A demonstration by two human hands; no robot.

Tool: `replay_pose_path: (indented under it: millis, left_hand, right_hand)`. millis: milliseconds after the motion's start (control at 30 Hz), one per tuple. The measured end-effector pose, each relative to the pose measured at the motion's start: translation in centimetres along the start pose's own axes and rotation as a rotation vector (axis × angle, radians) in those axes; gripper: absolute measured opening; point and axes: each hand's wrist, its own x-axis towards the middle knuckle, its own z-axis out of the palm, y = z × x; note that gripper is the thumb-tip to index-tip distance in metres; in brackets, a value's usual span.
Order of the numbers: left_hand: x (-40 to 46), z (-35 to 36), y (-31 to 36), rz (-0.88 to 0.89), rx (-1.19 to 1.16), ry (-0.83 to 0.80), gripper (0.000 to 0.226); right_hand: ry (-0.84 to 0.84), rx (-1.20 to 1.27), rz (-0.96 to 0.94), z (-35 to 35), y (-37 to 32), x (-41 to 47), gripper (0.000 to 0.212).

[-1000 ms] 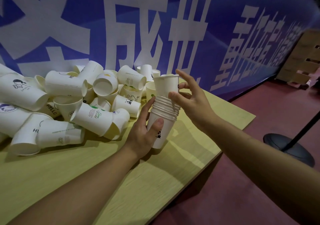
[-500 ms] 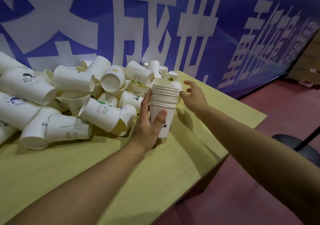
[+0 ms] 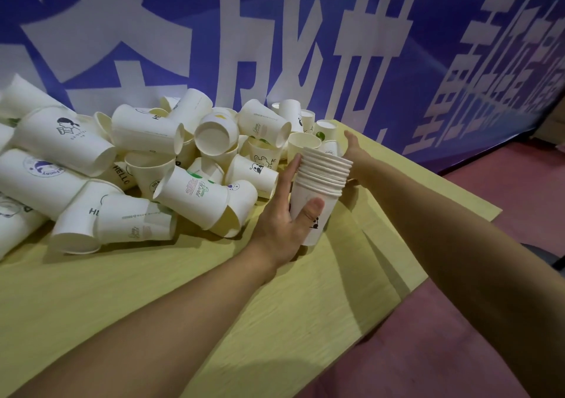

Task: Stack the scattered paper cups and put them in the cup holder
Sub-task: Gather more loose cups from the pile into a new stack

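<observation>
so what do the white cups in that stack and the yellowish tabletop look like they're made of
White nested cup stack: seemingly paper, matte, with thin rolled rims and printed logos; any inner coating can't be told. Yellowish tabletop: looks like wood-grain laminate or veneer, smooth and low-sheen, with faint straight grain lines; the core isn't visible.

Matt white paper cups [image 3: 318, 189] — pale wood-grain table [image 3: 275, 321], glossy printed banner [image 3: 275, 46].

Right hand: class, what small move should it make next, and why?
Probably close on a loose cup at the pile's right end and bring it to the stack. The right hand reaches past the stack, empty as far as shows, while the left hand holds the stack upright.
</observation>
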Motion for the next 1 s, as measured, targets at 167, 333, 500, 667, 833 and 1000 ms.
replay_pose_path:
  millis: [167, 333, 500, 667, 833, 1000]
  left_hand:
    - [0.0, 0.1, -0.2, 0.05, 0.048, -0.014, 0.065]
    - [-0.4, 0.3, -0.3, 0.085, 0.128, -0.052, 0.073]
    - [-0.7, 0.2, -0.1, 0.074, 0.117, -0.061, 0.075]
    - [-0.9, 0.2, 0.0, 0.074, 0.113, -0.072, 0.075]
    - [-0.8, 0.3, -0.2, 0.08, 0.088, -0.067, 0.073]
    - [-0.4, 0.1, -0.7, 0.041, -0.016, 0.078, 0.063]
  right_hand:
    - [-0.171, -0.246, 0.009, -2.1, 0.4, -2.8, 0.093]
    - [0.021, -0.005, -0.161, -2.9, 1.9, -5.3, 0.094]
    - [0.19, 0.49, -0.411, -3.4, 2.7, -9.5, 0.084]
    - [0.099, 0.66, -0.524, -2.2, 2.6, -13.1, 0.087]
    - [0.097, 0.622, -0.544, -0.7, 2.6, -14.3, 0.053]
    - [0.08, 0.56, -0.495, 1.0, 3.9, -13.7, 0.027]
